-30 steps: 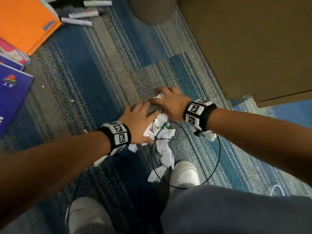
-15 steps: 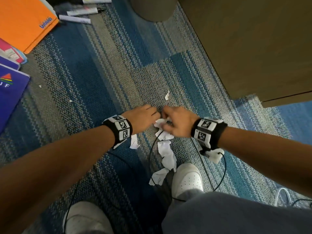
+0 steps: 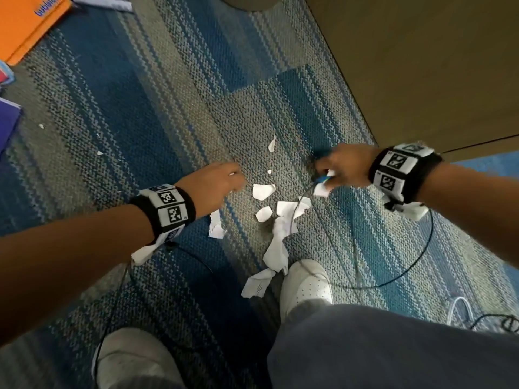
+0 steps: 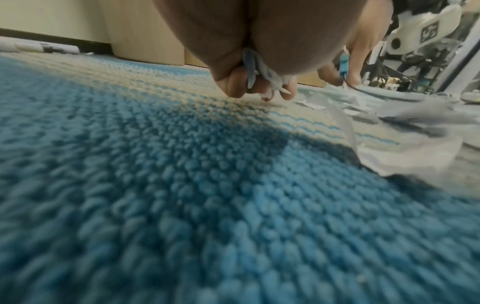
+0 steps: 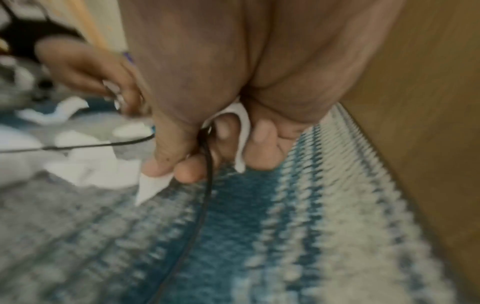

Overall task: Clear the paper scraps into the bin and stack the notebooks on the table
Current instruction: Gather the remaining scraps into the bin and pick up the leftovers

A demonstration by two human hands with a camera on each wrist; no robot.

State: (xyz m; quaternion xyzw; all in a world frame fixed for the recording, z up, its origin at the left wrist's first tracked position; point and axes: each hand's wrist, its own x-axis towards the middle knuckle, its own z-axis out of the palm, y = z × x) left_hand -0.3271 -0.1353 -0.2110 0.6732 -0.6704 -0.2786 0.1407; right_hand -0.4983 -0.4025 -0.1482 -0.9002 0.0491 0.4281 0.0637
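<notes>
Between both hands, loose paper scraps (image 3: 280,220) on carpet (image 3: 168,108); left hand (image 3: 213,186) and right hand (image 3: 341,171) each curled round gathered scraps, ready for binning.

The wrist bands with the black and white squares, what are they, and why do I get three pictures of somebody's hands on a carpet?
There is no machine here: a person is picking up torn paper with bare hands. The patterned bands carry small cameras. The big picture comes from a camera on the head, looking down; the other two look along each hand from the wrist. On the carpet lie white paper scraps, a thin black cable and, far left, an orange notebook. The left hand has its fingers curled round a few scraps. The right hand grips scraps too, and the cable runs through its fingers.
</notes>
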